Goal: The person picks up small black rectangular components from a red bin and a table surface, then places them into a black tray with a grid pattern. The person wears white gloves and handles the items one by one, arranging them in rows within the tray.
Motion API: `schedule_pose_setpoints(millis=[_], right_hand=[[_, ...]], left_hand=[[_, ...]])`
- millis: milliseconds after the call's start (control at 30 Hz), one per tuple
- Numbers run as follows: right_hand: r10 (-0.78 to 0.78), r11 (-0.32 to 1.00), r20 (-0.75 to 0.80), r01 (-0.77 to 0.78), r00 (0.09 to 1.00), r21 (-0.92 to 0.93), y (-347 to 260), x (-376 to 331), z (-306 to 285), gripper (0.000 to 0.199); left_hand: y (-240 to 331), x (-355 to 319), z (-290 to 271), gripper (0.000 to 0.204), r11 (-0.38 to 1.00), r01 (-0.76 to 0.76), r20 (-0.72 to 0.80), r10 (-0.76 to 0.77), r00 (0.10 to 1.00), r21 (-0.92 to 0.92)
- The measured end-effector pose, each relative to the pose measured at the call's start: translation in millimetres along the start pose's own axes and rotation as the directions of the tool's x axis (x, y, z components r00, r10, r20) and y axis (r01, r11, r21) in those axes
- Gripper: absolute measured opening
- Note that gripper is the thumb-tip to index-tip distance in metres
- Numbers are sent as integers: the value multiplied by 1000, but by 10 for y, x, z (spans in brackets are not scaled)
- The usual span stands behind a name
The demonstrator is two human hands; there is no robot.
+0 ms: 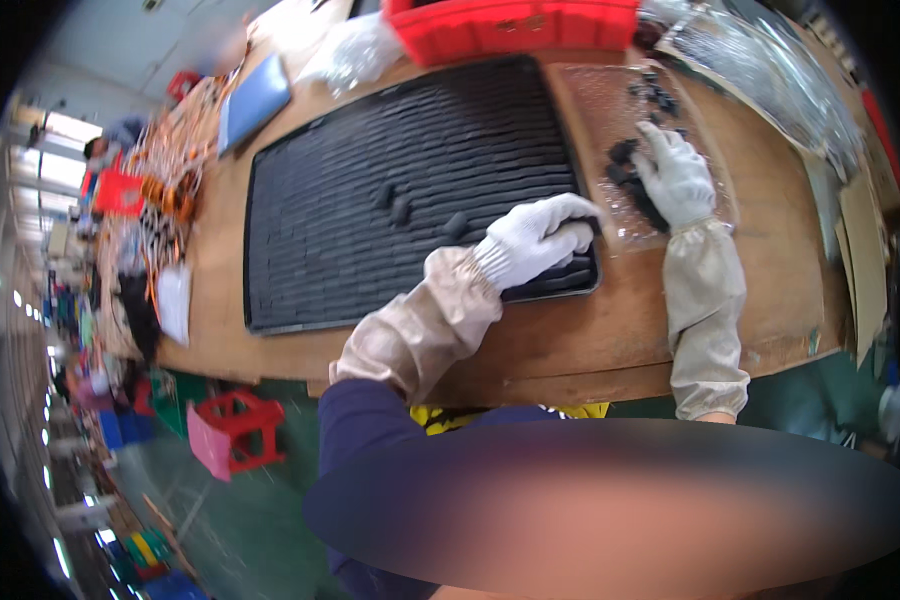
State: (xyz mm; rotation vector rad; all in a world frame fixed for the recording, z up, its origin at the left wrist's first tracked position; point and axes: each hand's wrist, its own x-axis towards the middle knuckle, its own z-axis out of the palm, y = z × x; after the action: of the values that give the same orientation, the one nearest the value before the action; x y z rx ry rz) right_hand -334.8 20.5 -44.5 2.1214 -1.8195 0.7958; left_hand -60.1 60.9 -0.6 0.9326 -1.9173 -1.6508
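Beige sleeves lead up to white gloves. The left hand (540,240) presses flat, fingers together, on the black tray's (370,250) near right corner; the right hand (675,175) curls over black parts (625,160) on plastic film (590,100), grip hidden. Better to lift one part cleanly.

Bright even light, glare on plastic, fisheye-bent dark rim, blurred lower patch

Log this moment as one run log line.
left hand: on black ribbed tray corner | right hand: on small black parts on clear plastic sheet
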Motion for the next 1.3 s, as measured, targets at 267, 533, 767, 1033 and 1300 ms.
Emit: schedule_pose_setpoints(millis=[267,533,767,1033,1300], right_hand=[[55,989,240,-20,969,-146,16,327,278,22],[80,983,189,-47,979,-176,3,215,291,23],[65,811,24,-66,998,581,-881,258,-200,22],[-11,579,196,-153,981,801,-1224,-42,-210,26],[-277,783,17,215,961,583,-1279,118,-345,34]], left_hand=[[-179,-116,-285,40,938,-32,-72,8,997,-344],[-297,-60,-455,55,814,-91,-68,63,996,-573],[-347,-50,-418,51,724,-41,-108,-47,993,-688],[-415,-105,-401,39,668,14,-15,-37,999,-744],[-438,-79,-400,37,743,23,18,-15,1000,-668]])
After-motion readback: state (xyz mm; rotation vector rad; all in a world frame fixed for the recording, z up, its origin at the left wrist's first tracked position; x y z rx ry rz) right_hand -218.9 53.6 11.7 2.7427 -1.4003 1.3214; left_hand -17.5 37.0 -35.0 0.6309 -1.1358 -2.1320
